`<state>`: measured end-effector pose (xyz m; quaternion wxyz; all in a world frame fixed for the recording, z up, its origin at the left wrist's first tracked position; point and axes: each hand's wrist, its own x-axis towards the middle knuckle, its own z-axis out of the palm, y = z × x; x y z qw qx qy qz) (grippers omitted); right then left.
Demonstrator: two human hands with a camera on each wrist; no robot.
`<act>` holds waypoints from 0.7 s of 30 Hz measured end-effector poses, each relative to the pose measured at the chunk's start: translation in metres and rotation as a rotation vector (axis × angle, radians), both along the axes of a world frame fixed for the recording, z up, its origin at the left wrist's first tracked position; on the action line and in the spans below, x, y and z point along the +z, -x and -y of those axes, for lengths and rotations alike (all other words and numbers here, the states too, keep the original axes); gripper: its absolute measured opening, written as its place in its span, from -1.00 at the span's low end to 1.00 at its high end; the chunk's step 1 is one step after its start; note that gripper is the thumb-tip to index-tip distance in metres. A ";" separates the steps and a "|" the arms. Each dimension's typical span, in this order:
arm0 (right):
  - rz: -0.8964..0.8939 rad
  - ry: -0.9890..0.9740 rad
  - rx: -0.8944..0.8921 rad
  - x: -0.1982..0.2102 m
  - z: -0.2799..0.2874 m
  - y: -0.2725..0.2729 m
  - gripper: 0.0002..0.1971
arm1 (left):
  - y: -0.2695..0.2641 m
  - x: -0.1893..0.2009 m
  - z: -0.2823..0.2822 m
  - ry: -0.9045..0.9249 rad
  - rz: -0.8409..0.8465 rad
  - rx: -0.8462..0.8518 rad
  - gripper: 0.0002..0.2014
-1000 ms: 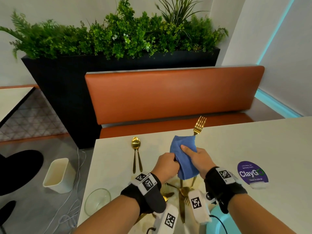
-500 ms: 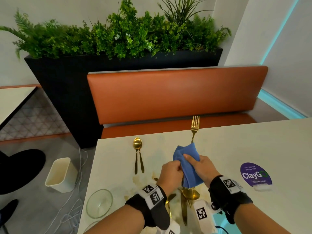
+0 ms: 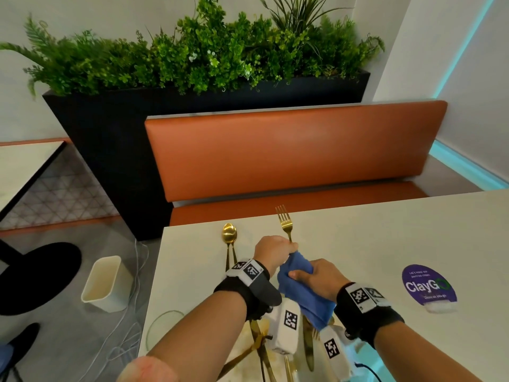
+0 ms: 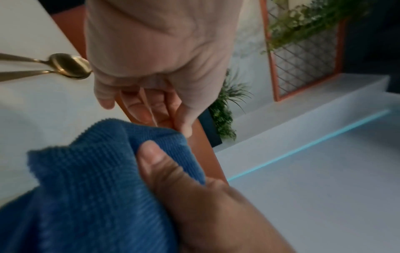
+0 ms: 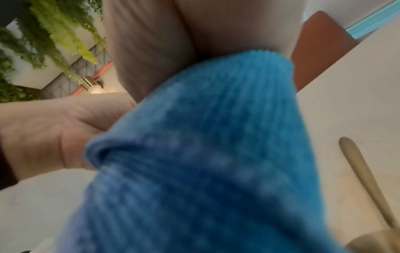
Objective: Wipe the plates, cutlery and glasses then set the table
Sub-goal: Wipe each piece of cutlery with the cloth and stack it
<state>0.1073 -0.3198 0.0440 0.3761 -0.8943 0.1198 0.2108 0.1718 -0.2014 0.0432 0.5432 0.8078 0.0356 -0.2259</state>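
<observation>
Gripping a gold fork (image 3: 285, 226) by its handle at frame centre, the left hand (image 3: 271, 252) curls its fingers (image 4: 138, 104) round it, tines up. Just below, the right hand (image 3: 319, 278) clutches a blue cloth (image 3: 300, 288) above the table (image 3: 371, 238). Two gold spoons (image 3: 229, 238) lie left.

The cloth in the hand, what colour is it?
Blue. The cloth held by the right hand shows best in the left wrist view.

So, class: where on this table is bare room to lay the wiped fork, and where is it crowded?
Bare table lies between the fork and the purple sticker, and left of the spoons. It is crowded near the wrists, where loose cutlery lies.
</observation>
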 end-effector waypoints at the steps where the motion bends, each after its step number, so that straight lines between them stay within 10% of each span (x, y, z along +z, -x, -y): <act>1: -0.009 0.001 0.000 0.000 -0.002 -0.002 -0.63 | -0.005 -0.001 -0.002 0.054 -0.059 0.059 -0.69; 12: -0.059 0.226 0.001 0.003 0.041 0.008 -0.69 | -0.091 -0.053 -0.111 -0.932 -0.100 -0.085 -0.48; 21: -0.047 0.258 -0.137 0.004 0.071 0.012 -0.62 | -0.096 -0.103 -0.121 -0.844 -0.166 0.038 -0.52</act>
